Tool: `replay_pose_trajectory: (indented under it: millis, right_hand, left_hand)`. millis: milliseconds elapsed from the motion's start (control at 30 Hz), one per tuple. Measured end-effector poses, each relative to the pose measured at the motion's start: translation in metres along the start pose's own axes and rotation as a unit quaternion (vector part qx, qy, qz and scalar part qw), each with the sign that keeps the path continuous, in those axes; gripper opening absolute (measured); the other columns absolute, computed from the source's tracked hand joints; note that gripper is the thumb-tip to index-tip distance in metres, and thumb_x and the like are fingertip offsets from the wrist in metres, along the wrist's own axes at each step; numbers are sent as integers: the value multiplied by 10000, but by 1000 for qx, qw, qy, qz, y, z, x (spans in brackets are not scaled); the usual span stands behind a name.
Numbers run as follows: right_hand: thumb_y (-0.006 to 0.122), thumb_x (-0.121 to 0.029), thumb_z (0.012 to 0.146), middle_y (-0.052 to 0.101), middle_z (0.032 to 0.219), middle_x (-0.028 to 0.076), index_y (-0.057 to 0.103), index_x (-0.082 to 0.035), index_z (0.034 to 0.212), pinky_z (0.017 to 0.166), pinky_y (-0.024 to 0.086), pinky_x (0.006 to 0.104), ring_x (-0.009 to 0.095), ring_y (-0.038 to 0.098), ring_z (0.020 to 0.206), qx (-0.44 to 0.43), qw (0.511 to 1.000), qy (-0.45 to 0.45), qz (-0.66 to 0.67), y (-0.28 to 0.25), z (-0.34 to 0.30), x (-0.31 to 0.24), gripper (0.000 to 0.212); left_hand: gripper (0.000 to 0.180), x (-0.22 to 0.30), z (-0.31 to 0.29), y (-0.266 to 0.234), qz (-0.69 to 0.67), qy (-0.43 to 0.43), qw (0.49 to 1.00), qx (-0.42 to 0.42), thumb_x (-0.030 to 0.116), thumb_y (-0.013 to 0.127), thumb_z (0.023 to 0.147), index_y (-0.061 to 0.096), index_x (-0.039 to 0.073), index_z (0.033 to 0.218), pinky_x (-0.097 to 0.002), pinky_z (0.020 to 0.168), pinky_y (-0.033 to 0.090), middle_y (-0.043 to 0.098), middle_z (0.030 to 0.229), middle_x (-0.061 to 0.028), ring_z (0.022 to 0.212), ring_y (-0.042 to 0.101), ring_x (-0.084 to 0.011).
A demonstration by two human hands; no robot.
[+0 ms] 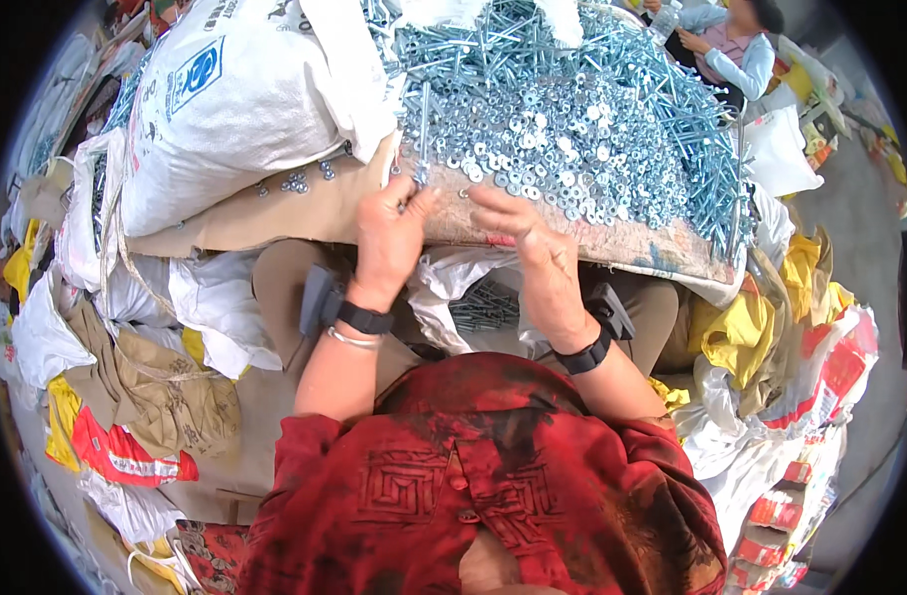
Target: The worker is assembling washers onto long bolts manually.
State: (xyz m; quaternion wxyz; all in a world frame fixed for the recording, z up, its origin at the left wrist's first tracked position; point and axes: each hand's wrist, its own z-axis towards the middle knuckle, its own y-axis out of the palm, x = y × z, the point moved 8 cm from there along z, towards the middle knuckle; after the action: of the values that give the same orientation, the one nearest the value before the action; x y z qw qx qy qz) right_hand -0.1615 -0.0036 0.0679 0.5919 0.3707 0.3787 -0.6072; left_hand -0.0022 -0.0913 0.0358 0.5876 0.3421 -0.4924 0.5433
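Observation:
Between the thumb and fingers of my left hand (389,233) a long silvery bolt (425,124) stands upright, its lower end with a nut or washer at my fingertips. My right hand (543,258) is just to the right, fingers stretched toward the left hand and apart from it, with nothing visible in them. Both hands are over the near edge of a work surface (632,238) covered in worn cardboard. Loose washers and nuts (563,144) lie heaped just beyond the right hand. Behind them is a big pile of long bolts (513,45).
A full white woven sack (235,119) leans at the left of the surface, several nuts (295,181) by its base. An open white bag of bolts (483,305) sits between my knees. Yellow and brown sacks (741,332) lie right. Another person (726,45) sits at the far right.

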Motion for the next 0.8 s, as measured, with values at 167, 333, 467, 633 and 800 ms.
replay_pose_trajectory:
  millis: [167, 333, 467, 633, 800]
  right_hand:
    - [506, -407, 1018, 664, 1172, 123, 585, 56, 1252, 942, 476, 313, 173, 613, 1076, 55, 986, 106, 118, -12, 8, 21, 525]
    - [496, -399, 1028, 561, 644, 10, 677, 54, 961, 719, 483, 265, 125, 644, 720, 182, 965, 189, -14, -68, -3, 32, 492]
    - [563, -332, 994, 610, 648, 41, 687, 10, 876, 603, 521, 287, 153, 649, 631, 154, 973, 155, -71, -52, 5, 23, 382]
    - [600, -350, 951, 654, 623, 91, 707, -10, 784, 550, 484, 297, 147, 632, 577, 51, 958, 168, -229, -55, 2, 23, 394]
    - [635, -260, 961, 502, 566, -13, 545, -28, 693, 486, 343, 275, 66, 458, 545, 39, 951, 130, -279, -57, -9, 9, 365]
  left_hand:
    - [173, 32, -24, 44, 11, 130, 990, -48, 153, 735, 853, 634, 13, 855, -359, 545, 418, 532, 636, -172, 558, 479, -195]
    - [183, 15, -26, 54, 155, 81, 976, -127, 131, 731, 869, 612, -6, 843, -320, 555, 411, 476, 633, -125, 630, 413, -95]
    - [203, 20, -37, 71, 118, 118, 976, -144, 142, 745, 852, 604, 2, 812, -355, 516, 390, 467, 622, -160, 549, 414, -197]
    - [159, 35, -45, 78, 304, 203, 921, -133, 149, 723, 794, 600, 49, 811, -453, 551, 473, 612, 680, -145, 659, 629, -376]
    - [174, 60, -58, 86, 318, 279, 899, -116, 132, 742, 776, 597, 44, 817, -418, 541, 469, 613, 691, -112, 636, 614, -334]
